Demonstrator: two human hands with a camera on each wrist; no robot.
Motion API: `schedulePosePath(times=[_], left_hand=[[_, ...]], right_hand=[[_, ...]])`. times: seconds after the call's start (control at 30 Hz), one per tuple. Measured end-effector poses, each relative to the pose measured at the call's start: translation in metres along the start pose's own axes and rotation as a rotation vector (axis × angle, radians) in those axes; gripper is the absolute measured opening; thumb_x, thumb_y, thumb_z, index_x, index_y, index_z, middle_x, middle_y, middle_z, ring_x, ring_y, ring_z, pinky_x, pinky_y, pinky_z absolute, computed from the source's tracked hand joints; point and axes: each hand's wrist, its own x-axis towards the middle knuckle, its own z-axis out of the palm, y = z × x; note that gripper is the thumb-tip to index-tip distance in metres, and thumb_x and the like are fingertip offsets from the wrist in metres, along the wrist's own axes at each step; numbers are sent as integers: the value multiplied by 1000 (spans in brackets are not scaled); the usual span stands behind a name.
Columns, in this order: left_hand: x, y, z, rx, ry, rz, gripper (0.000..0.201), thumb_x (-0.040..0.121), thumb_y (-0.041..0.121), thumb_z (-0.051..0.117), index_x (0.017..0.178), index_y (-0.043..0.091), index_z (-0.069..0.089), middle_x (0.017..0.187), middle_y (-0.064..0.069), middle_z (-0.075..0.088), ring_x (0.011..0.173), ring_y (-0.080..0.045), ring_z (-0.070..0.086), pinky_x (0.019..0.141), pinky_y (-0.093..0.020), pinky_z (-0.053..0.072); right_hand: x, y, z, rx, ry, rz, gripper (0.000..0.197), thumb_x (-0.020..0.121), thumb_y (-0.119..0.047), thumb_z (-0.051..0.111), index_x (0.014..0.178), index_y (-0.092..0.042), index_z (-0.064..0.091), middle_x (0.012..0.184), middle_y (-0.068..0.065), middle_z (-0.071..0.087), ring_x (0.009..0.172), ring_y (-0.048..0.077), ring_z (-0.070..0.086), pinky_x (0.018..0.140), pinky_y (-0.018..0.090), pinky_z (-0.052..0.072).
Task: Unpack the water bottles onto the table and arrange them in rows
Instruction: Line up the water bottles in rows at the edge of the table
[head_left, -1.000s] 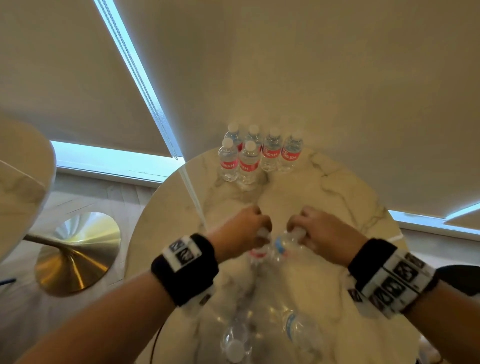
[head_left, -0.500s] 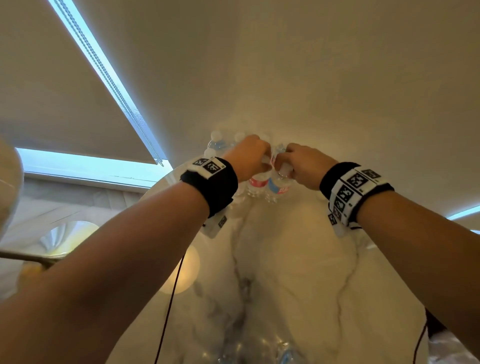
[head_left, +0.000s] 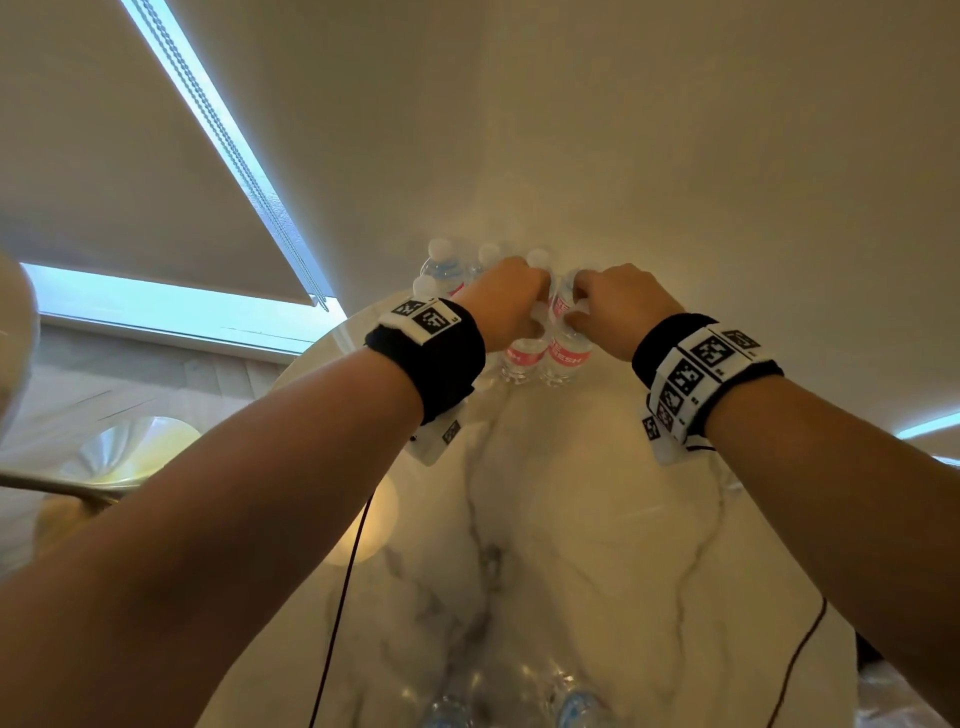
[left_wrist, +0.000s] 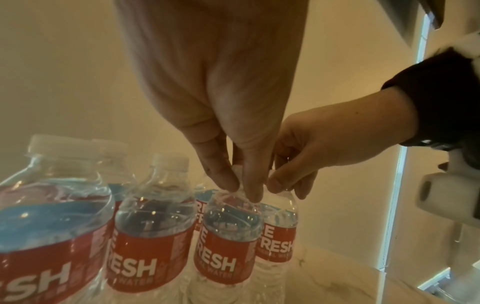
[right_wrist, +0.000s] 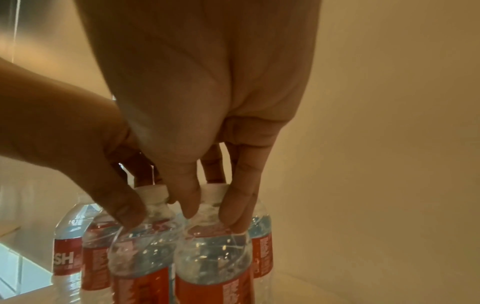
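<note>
Two clear water bottles with red labels and white caps stand side by side at the far part of the marble table (head_left: 571, 519). My left hand (head_left: 511, 301) pinches the neck and cap of the left bottle (head_left: 523, 356) from above, seen close in the left wrist view (left_wrist: 228, 236). My right hand (head_left: 602, 306) grips the cap of the right bottle (head_left: 569, 356) with fingertips (right_wrist: 235, 205) round it (right_wrist: 213, 267). Several more upright bottles (head_left: 441, 265) stand just behind and left of these two.
Plastic-wrapped bottles (head_left: 519, 696) lie at the table's near edge. Thin black cables (head_left: 337, 597) hang from my wrists over the tabletop. A second table's gold base (head_left: 119, 452) is on the floor at left. Window blinds rise behind the table.
Both hands carried a bottle each from the pack at the near edge out to the standing group at the far side, and my arms are now stretched out.
</note>
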Motion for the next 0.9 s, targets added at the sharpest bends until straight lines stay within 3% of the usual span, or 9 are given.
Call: schedulePosePath(times=[0.2,0.37,0.5,0.63,0.7,0.77,0.83,0.9], left_hand=[[7,-6,0,29,6,-18,34,85,24,73,113,7,63,109,-16,61,94,-33,63,79,-36,49],[3,-7,-2,17,1,-54,41,84,28,75,118,10,63,113,-15,58,100,-33,61,88,-39,51],[-28,1,-11,-49,89,-55,52,87,33,72,131,11,57,121,-12,57,105,-29,59,90,-34,46],[-114,21,-13,-213,183,33,34,90,34,70,117,14,68,101,5,57,85,-11,59,81,-24,50],[-172,34,-8,-256,102,97,22,90,34,71,106,19,72,90,10,61,75,-4,59,74,-15,48],[-225,43,2,-253,-64,126,19,90,39,69,101,24,74,88,10,68,72,-1,60,69,-4,41],[-276,52,14,-268,-235,118,26,89,50,65,103,29,74,92,11,68,78,-1,62,71,-3,42],[-318,57,26,-301,-361,105,38,83,63,63,110,36,69,100,15,64,85,1,62,76,-12,50]], right_hand=[[3,1,7,30,7,27,31,88,-33,64,108,-9,61,100,19,67,91,37,61,67,33,38],[-15,5,-3,110,-31,62,58,84,-39,70,132,-15,48,114,17,66,102,35,61,72,32,40],[-75,0,-20,235,-17,57,57,83,-47,70,129,-20,52,108,6,67,94,26,63,77,35,48],[-178,-12,-21,417,-168,-88,36,81,-51,70,111,-33,62,95,-11,66,76,8,64,76,34,54],[-232,-18,-11,475,-263,-154,34,79,-50,71,109,-35,64,92,-13,64,77,8,65,74,32,55],[-277,-23,3,471,-393,-205,41,77,-61,66,112,-41,61,96,-17,60,82,5,63,74,28,55],[-316,-28,22,446,-517,-242,49,74,-71,58,118,-49,53,106,-23,52,89,3,60,79,24,54],[-344,-33,42,410,-550,-259,52,76,-70,57,123,-51,45,114,-26,38,90,3,57,81,20,50]])
